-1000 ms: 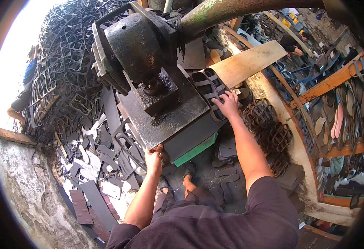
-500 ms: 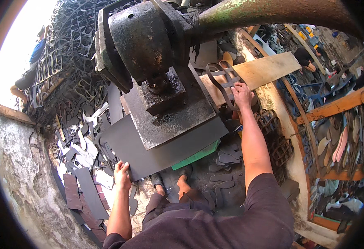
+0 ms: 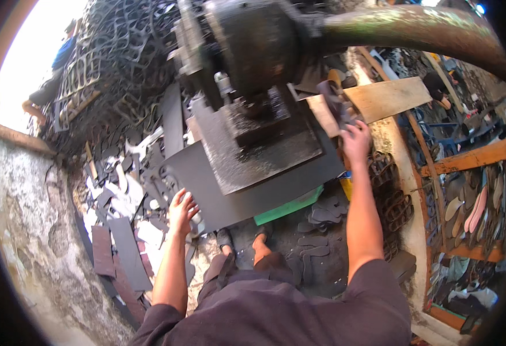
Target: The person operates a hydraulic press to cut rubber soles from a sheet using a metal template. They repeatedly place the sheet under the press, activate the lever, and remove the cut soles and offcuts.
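A wide black sheet (image 3: pixel 224 199) lies under the dark metal plate (image 3: pixel 270 164) of a heavy press (image 3: pixel 253 52). At the sheet's left edge, my left hand (image 3: pixel 182 214) has its fingers apart and holds nothing; whether a fingertip touches the sheet I cannot tell. On the right, my right hand (image 3: pixel 355 144) grips the near end of a sole-shaped metal cutting die (image 3: pixel 336 104), which is tilted and blurred by motion. The die is over the near end of a pale wooden board (image 3: pixel 388 99). A green slab (image 3: pixel 287 206) shows below the sheet.
Cut-out scraps (image 3: pixel 120 184) and dark strips (image 3: pixel 129 254) litter the left side. A pile of webbed offcuts (image 3: pixel 114 63) rises at the back left. More dies (image 3: pixel 399 210) stand on the right. Sole pieces (image 3: pixel 316 248) lie on the floor. Another person's arm (image 3: pixel 34 109) shows far left.
My left hand has let go of the black sheet and opened. My right hand has tilted the cutting die from lying flatter to more on edge. The whole view has shifted.
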`<state>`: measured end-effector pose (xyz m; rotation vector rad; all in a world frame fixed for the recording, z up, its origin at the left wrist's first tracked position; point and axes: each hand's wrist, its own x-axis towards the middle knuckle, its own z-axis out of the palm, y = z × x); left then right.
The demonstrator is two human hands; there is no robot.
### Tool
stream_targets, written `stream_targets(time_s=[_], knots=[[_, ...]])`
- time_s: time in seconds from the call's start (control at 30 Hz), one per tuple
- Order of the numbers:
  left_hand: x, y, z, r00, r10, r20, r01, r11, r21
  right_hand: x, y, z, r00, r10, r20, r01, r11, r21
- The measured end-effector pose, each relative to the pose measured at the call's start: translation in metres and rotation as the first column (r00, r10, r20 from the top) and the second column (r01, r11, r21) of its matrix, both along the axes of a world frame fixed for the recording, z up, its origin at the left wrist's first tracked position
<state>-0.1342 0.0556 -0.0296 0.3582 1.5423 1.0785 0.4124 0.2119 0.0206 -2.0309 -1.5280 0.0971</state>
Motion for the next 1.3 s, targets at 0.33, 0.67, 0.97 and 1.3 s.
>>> stream_targets(time_s=[0.33,0.67,0.97,1.3], knots=[[-0.013,0.019,-0.024,0.977,-0.07,0.202,0.051,0.994,0.101,-0.276,-0.206,0.095,0.731,0.333,-0.596,-0.436,0.899,-0.032],[-0.014,0.022,-0.023,0.944,-0.103,0.314,0.043,0.98,0.192,-0.401,-0.182,-0.035,0.903,0.429,0.023,-0.429,0.903,0.003],[-0.002,0.01,0.008,0.976,-0.065,0.207,-0.008,0.942,0.335,-0.39,-0.197,-0.005,0.894,0.403,-0.198,-0.424,0.903,-0.076],[0.03,0.034,0.012,0.957,-0.218,0.19,0.135,0.918,0.374,-0.325,-0.223,-0.038,0.937,0.348,-0.02,-0.349,0.935,-0.069]])
